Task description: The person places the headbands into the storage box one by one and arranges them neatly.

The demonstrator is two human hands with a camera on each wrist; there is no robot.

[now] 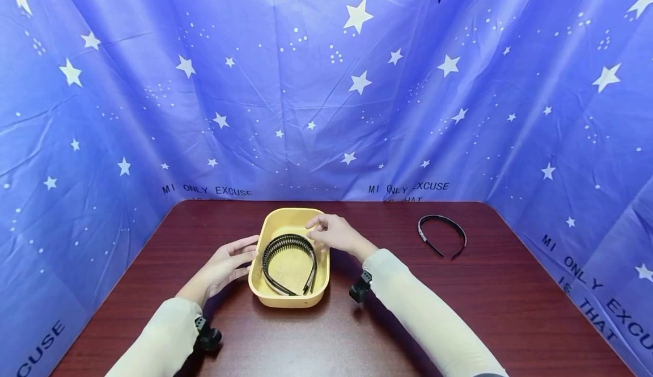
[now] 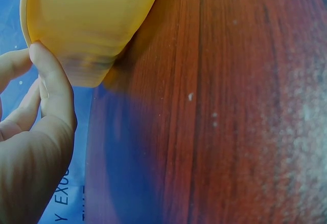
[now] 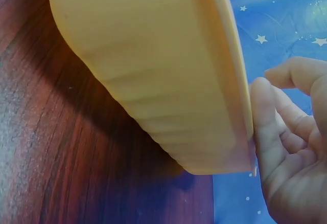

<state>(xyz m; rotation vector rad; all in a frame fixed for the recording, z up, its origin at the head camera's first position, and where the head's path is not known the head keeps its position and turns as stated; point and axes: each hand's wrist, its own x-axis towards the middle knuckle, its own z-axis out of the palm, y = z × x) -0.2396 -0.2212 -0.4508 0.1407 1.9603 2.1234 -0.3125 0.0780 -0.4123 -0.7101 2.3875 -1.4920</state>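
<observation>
A yellow tray [image 1: 288, 300] stands on the dark wooden table, with black toothed headbands [image 1: 287, 242] lying in it. My left hand [image 1: 249, 250] rests against the tray's left side with straight, relaxed fingers; in the left wrist view its thumb [image 2: 48, 75] touches the tray's wall [image 2: 87, 19]. My right hand [image 1: 318, 229] hovers at the tray's far right rim with loosely curled fingers. In the right wrist view that hand [image 3: 286, 111] is beside the tray's rim [image 3: 225, 70] and holds nothing. Another black headband [image 1: 441, 234] lies on the table to the right.
The table [image 1: 459, 320] is enclosed at the back and both sides by a blue star-print cloth [image 1: 326, 110]. Small black cameras sit on both wrists [image 1: 360, 287].
</observation>
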